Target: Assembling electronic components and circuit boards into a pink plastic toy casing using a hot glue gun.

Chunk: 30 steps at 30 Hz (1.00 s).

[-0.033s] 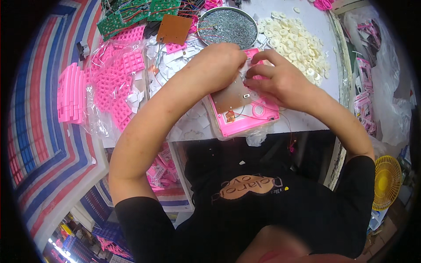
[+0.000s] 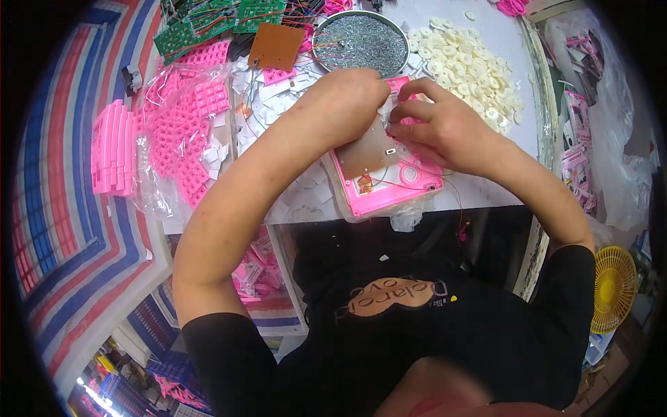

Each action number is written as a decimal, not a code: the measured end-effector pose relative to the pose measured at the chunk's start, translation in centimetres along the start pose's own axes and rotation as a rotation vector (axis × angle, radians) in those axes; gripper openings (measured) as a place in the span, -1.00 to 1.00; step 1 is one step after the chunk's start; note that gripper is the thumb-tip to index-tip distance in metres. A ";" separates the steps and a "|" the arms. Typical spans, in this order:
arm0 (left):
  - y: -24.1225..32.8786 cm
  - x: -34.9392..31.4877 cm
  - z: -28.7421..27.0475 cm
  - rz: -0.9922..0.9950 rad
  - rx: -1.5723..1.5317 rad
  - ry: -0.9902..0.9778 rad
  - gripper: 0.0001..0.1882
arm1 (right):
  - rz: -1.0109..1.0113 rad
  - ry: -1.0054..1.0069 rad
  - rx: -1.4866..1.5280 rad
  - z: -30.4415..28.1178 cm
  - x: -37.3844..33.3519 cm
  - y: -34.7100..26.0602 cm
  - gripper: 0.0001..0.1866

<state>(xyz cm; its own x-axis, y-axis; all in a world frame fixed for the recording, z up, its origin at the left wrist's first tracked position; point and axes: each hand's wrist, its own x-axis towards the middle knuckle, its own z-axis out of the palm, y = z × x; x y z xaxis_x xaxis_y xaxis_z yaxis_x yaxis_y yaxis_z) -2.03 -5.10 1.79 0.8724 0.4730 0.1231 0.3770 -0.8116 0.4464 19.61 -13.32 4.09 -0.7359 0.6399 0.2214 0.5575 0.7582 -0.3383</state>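
Note:
A pink plastic housing (image 2: pixel 381 201) lies open-side up at the table's front edge, on some clear plastic wrap. Inside it sits a brown circuit board (image 2: pixel 358 156) with a small slide switch, and thin wires run over a round opening beside it. My left hand (image 2: pixel 354 104) is closed over the housing's far left part; its fingertips are hidden. From the right, my right hand (image 2: pixel 451 132) reaches over the board with bent fingers drawn in close to the left hand. Whatever small thing the fingertips grip cannot be made out.
Behind my hands stands a round tin (image 2: pixel 360 43) of small screws, with cream plastic discs (image 2: pixel 472 69) heaped to its right. Pink keypads (image 2: pixel 182 135) in clear bags, green circuit boards (image 2: pixel 201 28), a brown board (image 2: pixel 276 46) and stacked pink panels (image 2: pixel 113 149) lie left.

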 end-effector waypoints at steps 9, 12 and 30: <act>0.0 -0.7 0.4 0.042 -0.120 0.164 -0.86 | 0.195 0.170 0.022 1.9 -0.4 -1.5 -0.72; 0.4 -1.6 -0.5 -0.116 -0.391 0.420 -0.82 | 0.205 0.240 -0.162 3.3 -0.4 -3.1 -0.68; 3.2 -4.2 0.4 -0.348 -0.255 0.617 -0.89 | 0.508 0.282 0.517 1.0 4.5 -0.7 -0.70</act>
<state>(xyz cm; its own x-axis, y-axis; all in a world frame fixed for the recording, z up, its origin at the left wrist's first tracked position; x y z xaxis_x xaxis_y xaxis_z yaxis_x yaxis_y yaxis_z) -4.35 -9.76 2.37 0.3547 0.8550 0.3783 0.4501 -0.5108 0.7325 15.58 -11.10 4.37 -0.2737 0.9535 0.1263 0.4989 0.2530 -0.8289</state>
